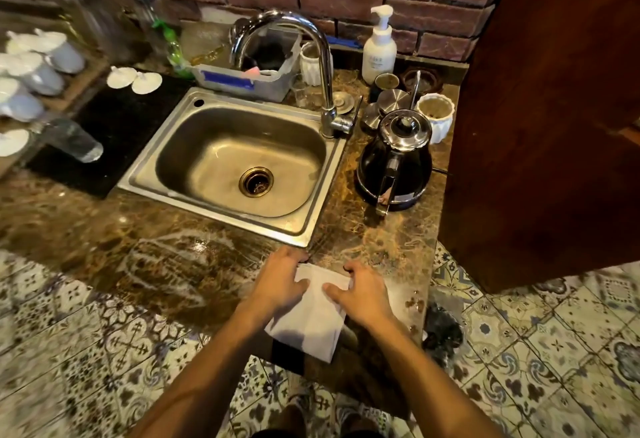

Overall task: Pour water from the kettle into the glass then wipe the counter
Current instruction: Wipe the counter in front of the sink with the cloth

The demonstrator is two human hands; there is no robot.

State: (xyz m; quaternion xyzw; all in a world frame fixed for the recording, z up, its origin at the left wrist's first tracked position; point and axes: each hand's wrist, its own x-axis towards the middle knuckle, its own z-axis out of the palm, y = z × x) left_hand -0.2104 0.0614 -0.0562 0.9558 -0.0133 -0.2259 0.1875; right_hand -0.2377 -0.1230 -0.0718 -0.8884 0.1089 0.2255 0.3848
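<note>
A white folded cloth (308,320) lies on the brown marble counter (180,257) at its front edge, below the sink's near corner. My left hand (280,281) presses on the cloth's left side and my right hand (363,294) holds its right side, fingers over the fabric. The black and chrome kettle (394,164) stands upright on the counter right of the sink, untouched. A clear glass (74,139) rests on a black mat at the far left. Wet streaks shine on the counter left of the cloth.
A steel sink (221,139) with a curved tap (322,67) fills the middle. Behind the kettle stand a white pump bottle (379,53), metal tins and white ribbed cups. White cups sit on the left shelf. A dark wooden panel (554,108) borders the right.
</note>
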